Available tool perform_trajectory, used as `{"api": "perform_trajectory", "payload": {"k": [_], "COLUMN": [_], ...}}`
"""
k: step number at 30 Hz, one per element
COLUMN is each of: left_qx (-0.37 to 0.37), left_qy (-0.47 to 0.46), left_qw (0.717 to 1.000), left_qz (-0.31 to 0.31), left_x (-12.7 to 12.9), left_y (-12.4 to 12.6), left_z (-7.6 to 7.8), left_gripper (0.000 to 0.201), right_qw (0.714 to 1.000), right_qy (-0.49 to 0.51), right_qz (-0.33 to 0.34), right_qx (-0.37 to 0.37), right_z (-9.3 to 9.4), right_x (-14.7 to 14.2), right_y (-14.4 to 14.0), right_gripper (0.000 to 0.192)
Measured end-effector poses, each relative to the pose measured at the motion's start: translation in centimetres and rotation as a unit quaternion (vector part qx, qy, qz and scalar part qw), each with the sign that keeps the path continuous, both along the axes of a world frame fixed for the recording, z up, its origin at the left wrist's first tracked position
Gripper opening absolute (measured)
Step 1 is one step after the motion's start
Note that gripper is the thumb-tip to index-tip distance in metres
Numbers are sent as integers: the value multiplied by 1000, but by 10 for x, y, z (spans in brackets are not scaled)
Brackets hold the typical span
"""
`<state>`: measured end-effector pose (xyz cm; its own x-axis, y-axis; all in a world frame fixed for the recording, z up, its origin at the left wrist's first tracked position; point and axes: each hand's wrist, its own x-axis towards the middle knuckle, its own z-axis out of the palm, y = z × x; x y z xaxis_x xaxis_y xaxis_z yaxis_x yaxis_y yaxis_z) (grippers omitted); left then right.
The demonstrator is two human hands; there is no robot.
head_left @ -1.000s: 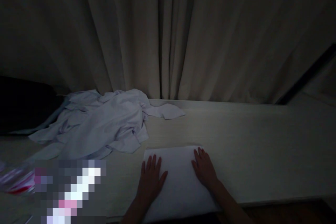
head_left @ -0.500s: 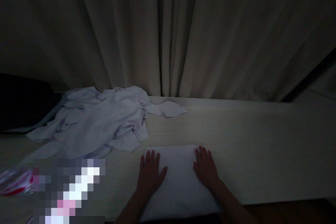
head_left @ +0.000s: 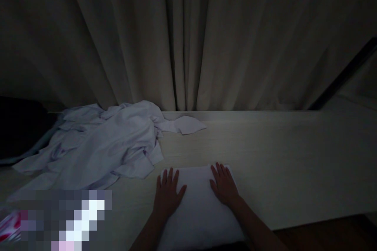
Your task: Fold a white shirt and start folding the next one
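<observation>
- The left hand point(head_left: 167, 195) lies flat on the folded white cloth point(head_left: 200, 211). Its fingers are spread and point to 12 o'clock. It pinches nothing.
- The right hand point(head_left: 224, 185) lies flat on the same cloth too. Its fingers are spread and lean a little toward 11 o'clock. It pinches nothing either.
- The folded white cloth sits on the pale counter point(head_left: 279, 164), close to the near edge. It is a neat block shape under both palms.
- From the left grip, most of the cloth lies at 3 o'clock. That hand sits on the cloth's left edge.
- From the right grip, most of the cloth lies at 8 o'clock. That hand sits near the far right corner.
- I think the step is pressing the fold flat. To do it well, keep both palms low and soft. Push from the middle out to the edges, so no bumps stay inside.
- Press the same on both sides, or the block may twist on the smooth counter.
- Keep the corners lined up while smoothing. A slipped corner would make the fold crooked.
- A loose heap of pale clothes point(head_left: 97, 145) lies at 10 o'clock from the hands, well apart from the folded cloth.
- A long curtain point(head_left: 188, 39) hangs behind the counter at 12 o'clock. The room is very dim, so small creases are hard to see.
</observation>
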<state>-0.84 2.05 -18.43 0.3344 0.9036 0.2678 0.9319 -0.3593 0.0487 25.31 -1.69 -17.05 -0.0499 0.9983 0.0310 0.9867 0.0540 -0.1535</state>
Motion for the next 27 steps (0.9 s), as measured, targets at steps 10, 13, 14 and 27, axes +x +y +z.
{"api": "perform_trajectory", "payload": {"k": [10, 13, 14, 27], "left_qx": [109, 115, 112, 91], "left_qy": [54, 62, 63, 60], "left_qw": [991, 990, 990, 993], "left_qz": [-63, -52, -49, -41], "left_x": [-9, -13, -13, -9], "left_y": [-77, -86, -86, -80], "left_z": [5, -7, -9, -14], "left_gripper": [59, 55, 54, 57], "right_qw": [998, 998, 998, 998], "right_qy": [14, 32, 37, 9], "right_qz": [54, 49, 47, 44], "right_qx": [37, -13, -23, 33], "right_z": [17, 9, 6, -9], "right_x": [-5, -3, -2, -2], "right_y": [-65, -72, -72, -70], "right_gripper": [59, 61, 61, 57]}}
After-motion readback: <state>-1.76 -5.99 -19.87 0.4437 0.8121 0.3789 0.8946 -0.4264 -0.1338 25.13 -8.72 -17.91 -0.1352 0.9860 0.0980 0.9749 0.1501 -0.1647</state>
